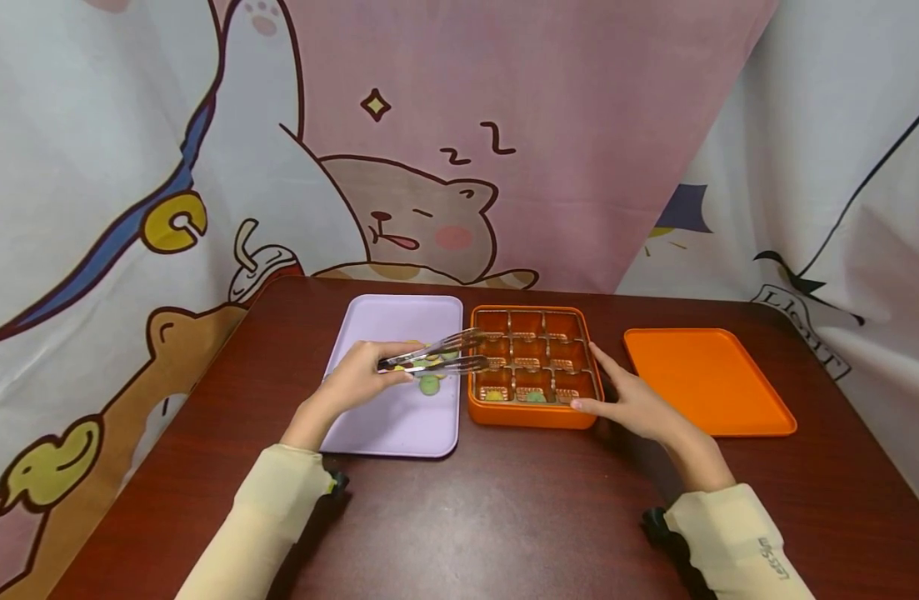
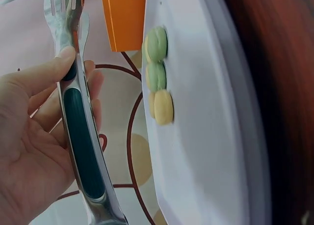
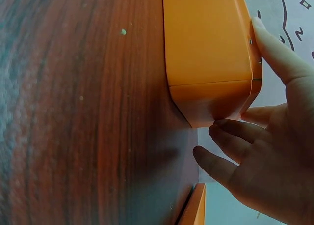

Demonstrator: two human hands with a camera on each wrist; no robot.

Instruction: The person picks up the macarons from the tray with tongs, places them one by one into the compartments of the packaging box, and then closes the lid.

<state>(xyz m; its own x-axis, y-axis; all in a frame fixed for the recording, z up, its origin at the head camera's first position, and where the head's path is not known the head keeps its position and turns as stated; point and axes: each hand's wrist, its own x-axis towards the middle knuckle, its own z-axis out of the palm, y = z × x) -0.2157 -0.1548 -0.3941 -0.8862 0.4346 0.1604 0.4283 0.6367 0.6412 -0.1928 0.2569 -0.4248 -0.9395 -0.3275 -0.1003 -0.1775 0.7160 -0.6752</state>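
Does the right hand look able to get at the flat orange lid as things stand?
Likely yes: the right hand touches the orange box, and the lid lies to its right on the table, with nothing seen on top or in between. It would probably have to leave the box first.

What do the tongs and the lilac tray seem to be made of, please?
Tongs: shiny metal, probably steel, judging by bright reflections; the dark green inlay could be plastic or rubber.
Lilac tray: likely smooth plastic, given its even colour.

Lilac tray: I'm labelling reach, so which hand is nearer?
Left: the left hand is over the lilac tray, holding tongs; the right hand touches the right side of the orange compartment box.
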